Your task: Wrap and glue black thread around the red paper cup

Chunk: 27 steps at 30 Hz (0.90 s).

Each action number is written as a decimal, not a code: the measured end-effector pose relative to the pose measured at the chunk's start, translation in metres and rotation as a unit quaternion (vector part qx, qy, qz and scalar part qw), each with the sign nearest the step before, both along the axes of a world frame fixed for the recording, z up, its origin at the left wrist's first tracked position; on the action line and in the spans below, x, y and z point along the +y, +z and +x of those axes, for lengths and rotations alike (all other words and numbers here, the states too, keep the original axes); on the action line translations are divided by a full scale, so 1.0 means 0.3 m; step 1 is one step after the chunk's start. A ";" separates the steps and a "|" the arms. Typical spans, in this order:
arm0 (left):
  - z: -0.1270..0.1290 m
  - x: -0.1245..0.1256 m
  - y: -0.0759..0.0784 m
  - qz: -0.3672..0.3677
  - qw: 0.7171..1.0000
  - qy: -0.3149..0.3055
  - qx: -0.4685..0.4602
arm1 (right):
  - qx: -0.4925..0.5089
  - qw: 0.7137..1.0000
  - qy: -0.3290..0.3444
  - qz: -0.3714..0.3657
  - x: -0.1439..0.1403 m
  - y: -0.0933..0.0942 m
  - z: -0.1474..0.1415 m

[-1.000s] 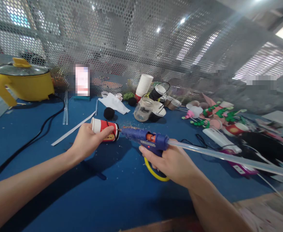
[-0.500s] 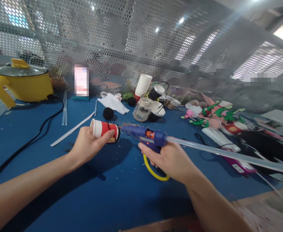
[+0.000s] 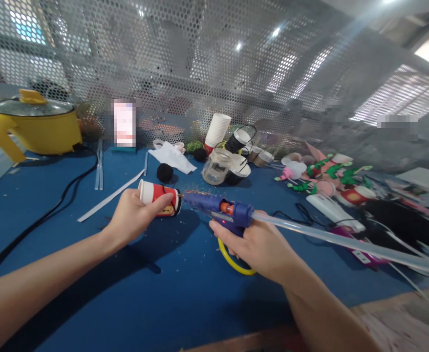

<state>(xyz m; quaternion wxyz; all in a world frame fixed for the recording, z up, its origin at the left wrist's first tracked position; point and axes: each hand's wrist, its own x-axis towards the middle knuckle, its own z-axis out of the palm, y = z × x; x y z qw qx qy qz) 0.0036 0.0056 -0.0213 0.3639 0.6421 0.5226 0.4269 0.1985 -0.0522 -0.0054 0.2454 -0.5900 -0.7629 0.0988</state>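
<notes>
Head view. Left hand (image 3: 134, 217) closed around a small red-and-white paper cup (image 3: 158, 197), held on its side above the blue table (image 3: 170, 298), open mouth facing left, base facing right. Black band at the cup's base end.

Right hand (image 3: 260, 244) gripping a blue glue gun (image 3: 220, 211) by the handle. Nozzle points left, tip touching or just beside the cup's base; exact contact cannot be told. Long clear glue stick (image 3: 346, 240) juts from the gun's back toward the right edge. Yellow loop (image 3: 232, 261) hangs below the gun.

Behind the cup: black pompom (image 3: 165, 172), glass jar (image 3: 217, 166), stack of white cups (image 3: 218, 128). Yellow pot (image 3: 34, 127) far left, black cord (image 3: 53, 205) running from it across the table. Perforated metal screen (image 3: 185, 63) at the back.
</notes>
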 end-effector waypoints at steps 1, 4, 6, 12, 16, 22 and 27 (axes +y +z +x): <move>0.000 0.000 0.001 -0.004 1.000 0.001 -0.003 | -0.002 1.000 0.000 0.002 -0.001 0.000 -0.001; 0.003 -0.002 0.007 -0.019 1.000 0.013 -0.009 | -0.006 1.000 0.000 -0.002 -0.005 -0.003 -0.001; 0.004 -0.003 0.012 -0.038 0.999 0.022 -0.012 | -0.002 1.000 0.006 -0.005 -0.008 -0.005 0.001; 0.007 -0.001 0.023 -0.083 0.996 0.034 -0.016 | 0.002 1.000 0.029 0.001 -0.010 -0.017 0.014; 0.004 0.004 0.018 -0.085 0.996 0.037 -0.015 | -0.025 0.999 0.036 0.002 -0.012 -0.030 0.020; 0.007 0.007 0.014 -0.090 0.995 0.051 -0.009 | -0.044 0.998 0.046 0.000 -0.014 -0.031 0.019; 0.011 0.004 0.023 -0.100 0.993 0.058 -0.013 | -0.065 0.996 0.065 0.004 -0.012 -0.025 0.012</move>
